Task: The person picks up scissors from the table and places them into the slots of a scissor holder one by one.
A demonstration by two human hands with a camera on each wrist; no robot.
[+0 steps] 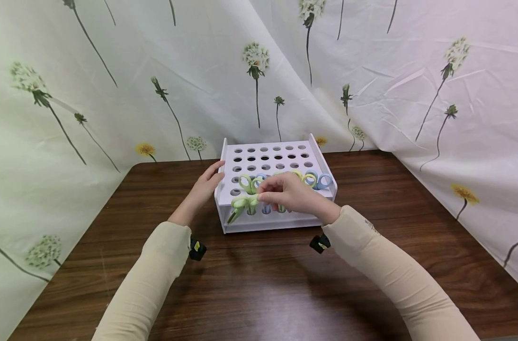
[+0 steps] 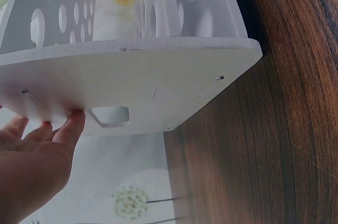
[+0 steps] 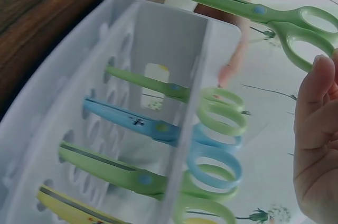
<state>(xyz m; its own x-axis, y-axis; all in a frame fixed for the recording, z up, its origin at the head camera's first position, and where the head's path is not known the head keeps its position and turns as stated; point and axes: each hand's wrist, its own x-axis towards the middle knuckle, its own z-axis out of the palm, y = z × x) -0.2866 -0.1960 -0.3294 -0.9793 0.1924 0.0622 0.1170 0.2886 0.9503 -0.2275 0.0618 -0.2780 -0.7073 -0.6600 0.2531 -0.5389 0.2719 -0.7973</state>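
Observation:
My right hand [image 1: 290, 192] pinches a pair of green scissors [image 1: 239, 203] by a handle loop. These scissors hang tilted in front of the white rack's left front corner, blades pointing down and left; in the right wrist view they are beside the rack's side panel. My left hand [image 1: 202, 188] rests its fingertips against the outside of the left side panel [image 2: 158, 84]. Along the front of the white rack [image 1: 328, 166] stand several scissors, handles up: green scissors [image 3: 142, 176], blue scissors [image 3: 158, 129] and yellow scissors [image 3: 68, 203]. The right hand covers some of their handles in the head view.
The rack's top has rows of round holes [image 1: 264, 158] behind the scissors. It stands on a dark wooden table [image 1: 250, 284], close to a pale curtain [image 1: 199, 94] with a dandelion print that surrounds the table's back and sides.

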